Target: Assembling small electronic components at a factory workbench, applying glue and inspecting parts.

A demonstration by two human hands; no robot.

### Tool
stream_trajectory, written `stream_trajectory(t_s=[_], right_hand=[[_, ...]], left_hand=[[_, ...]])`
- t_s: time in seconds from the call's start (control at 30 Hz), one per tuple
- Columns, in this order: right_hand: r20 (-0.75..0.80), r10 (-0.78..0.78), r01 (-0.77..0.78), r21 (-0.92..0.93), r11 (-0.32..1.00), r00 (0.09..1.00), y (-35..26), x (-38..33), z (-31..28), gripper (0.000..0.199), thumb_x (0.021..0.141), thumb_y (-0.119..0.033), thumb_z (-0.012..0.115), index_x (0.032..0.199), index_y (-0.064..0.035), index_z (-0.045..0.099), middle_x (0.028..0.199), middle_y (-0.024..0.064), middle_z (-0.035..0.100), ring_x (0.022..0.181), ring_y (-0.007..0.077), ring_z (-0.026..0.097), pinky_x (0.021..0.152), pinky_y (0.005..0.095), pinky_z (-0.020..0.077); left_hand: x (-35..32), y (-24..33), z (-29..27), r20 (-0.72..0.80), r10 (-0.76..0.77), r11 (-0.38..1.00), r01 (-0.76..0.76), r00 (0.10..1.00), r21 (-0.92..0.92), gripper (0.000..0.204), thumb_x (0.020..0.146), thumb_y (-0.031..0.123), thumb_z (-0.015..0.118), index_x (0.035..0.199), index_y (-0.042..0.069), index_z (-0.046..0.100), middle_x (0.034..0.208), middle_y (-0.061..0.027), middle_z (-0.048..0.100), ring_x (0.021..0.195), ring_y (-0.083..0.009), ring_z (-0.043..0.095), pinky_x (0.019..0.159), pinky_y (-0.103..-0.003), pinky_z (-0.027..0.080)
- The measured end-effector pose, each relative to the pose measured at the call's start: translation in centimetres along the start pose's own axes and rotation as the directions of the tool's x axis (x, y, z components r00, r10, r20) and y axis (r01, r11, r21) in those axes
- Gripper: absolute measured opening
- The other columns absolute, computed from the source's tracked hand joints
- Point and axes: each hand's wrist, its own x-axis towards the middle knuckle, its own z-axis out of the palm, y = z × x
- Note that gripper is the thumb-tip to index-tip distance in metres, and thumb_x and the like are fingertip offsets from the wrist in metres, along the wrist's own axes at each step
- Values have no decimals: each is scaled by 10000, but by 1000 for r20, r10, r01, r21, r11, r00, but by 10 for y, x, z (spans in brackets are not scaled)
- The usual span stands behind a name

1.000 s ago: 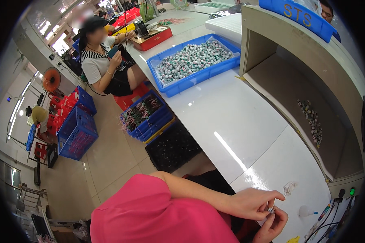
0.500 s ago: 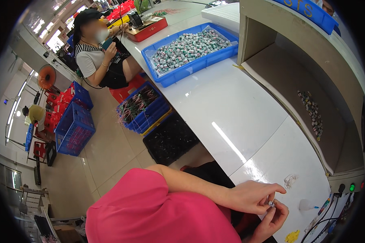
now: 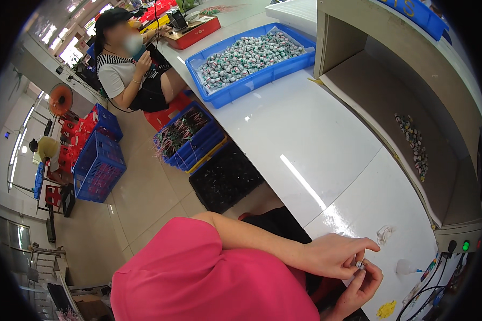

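Fingertips of both hands meet at a tiny part (image 3: 360, 264) over the white table's (image 3: 305, 139) near right edge: left hand (image 3: 334, 255) pinches it from above, right hand (image 3: 363, 286) from below, fingers curled.

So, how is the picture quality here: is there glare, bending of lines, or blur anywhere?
Head view: a bright streak of glare lies on the white worktable; the fisheye lens bends the table edge and the shelf unit toward the dark round rim; the co-worker's face is blurred; the left hand and right hand, pinching a small part, are fairly sharp near the lower edge.
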Motion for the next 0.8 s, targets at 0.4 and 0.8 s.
stream_trajectory(t_s=[0.4, 0.8], right_hand=[[-11, 14, -14, 10, 1000, 1000, -1, -2, 3, 159, 919, -21, 465, 1073, -1, 493, 1057, 83, 527, 992, 177, 513, 909, 309, 416], [4, 63, -63, 51, 997, 998, 1, -2, 2, 151, 930, -24, 451, 1075, -1, 486, 1048, 96, 541, 984, 178, 526, 889, 308, 434]], left_hand=[[-2, 0, -3, -1, 4, 1000, -4, 1000, 3, 518, 783, 183, 603, 1256, 82, 418, 811, -50, 578, 635, -179, 618, 555, -309, 480], [-4, -2, -1, -24, 31, 999, -30, 999, 24, 544, 791, 158, 608, 1298, 105, 416, 827, -23, 580, 613, -157, 593, 537, -289, 465]])
